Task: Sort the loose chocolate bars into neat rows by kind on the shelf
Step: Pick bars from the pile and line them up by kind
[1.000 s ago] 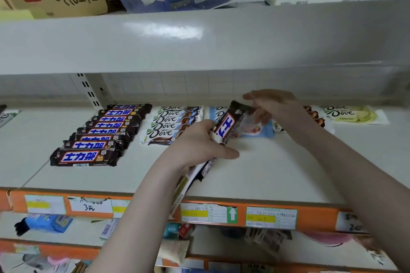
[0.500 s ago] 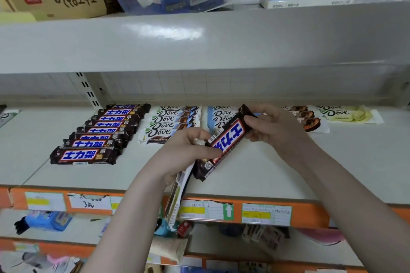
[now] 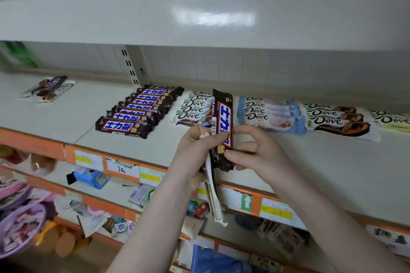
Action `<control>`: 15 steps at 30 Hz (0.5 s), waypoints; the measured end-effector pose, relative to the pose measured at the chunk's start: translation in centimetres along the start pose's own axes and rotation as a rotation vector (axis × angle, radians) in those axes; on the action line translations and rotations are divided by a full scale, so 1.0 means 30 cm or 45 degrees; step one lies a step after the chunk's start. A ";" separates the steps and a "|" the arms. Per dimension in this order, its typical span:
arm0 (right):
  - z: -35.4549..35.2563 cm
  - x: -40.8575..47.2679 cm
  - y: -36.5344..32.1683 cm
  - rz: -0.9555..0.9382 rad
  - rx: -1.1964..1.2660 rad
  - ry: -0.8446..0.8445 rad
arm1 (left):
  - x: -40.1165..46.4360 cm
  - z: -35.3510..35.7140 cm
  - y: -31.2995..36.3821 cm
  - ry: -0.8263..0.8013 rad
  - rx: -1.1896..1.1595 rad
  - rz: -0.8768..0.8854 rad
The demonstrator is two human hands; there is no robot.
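Note:
A dark brown bar with a blue label [image 3: 223,122] stands almost upright above the shelf [image 3: 310,162]. My right hand [image 3: 255,153] pinches its lower end. My left hand [image 3: 195,150] grips a bunch of other bars [image 3: 214,197] that hang down past the shelf's front edge, and its thumb touches the dark bar. On the shelf lie a row of the same dark bars [image 3: 137,111], a row of white Dove bars [image 3: 195,106], a row of light blue Dove bars [image 3: 270,113] and a row of Dove bars with brown ends [image 3: 337,119].
A yellow-green Dove bar [image 3: 395,119] lies at the far right. Two or three loose bars [image 3: 48,88] lie far left on the shelf. The upper shelf [image 3: 199,13] hangs low overhead. Orange price strips [image 3: 124,166] line the front edge; cluttered shelves lie below.
The dark bar has swung from a slant to nearly upright, and my right hand has slid from its upper end to its lower end. The view has shifted left.

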State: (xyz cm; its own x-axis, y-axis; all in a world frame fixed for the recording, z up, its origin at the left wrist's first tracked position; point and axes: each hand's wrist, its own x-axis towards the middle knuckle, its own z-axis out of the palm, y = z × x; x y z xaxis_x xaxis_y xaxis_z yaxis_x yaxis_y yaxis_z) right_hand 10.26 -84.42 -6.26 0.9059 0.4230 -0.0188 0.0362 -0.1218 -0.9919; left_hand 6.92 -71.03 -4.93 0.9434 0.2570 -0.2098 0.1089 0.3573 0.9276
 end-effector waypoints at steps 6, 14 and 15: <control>0.093 0.032 -0.029 0.004 -0.003 -0.177 | -0.014 -0.154 0.088 0.046 0.006 0.019; 0.434 0.180 -0.087 -0.049 -0.132 0.027 | 0.066 -0.672 0.268 0.122 0.243 0.079; 0.487 0.201 -0.084 -0.063 -0.170 0.073 | 0.082 -0.747 0.285 0.150 0.330 0.080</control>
State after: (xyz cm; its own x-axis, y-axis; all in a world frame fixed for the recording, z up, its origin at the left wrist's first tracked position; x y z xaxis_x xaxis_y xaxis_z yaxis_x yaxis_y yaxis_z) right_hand 9.46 -68.44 -5.71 0.9242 0.3797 0.0405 0.1337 -0.2224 -0.9657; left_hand 3.14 -47.22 -4.44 0.9096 0.3793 -0.1695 0.1418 0.1002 0.9848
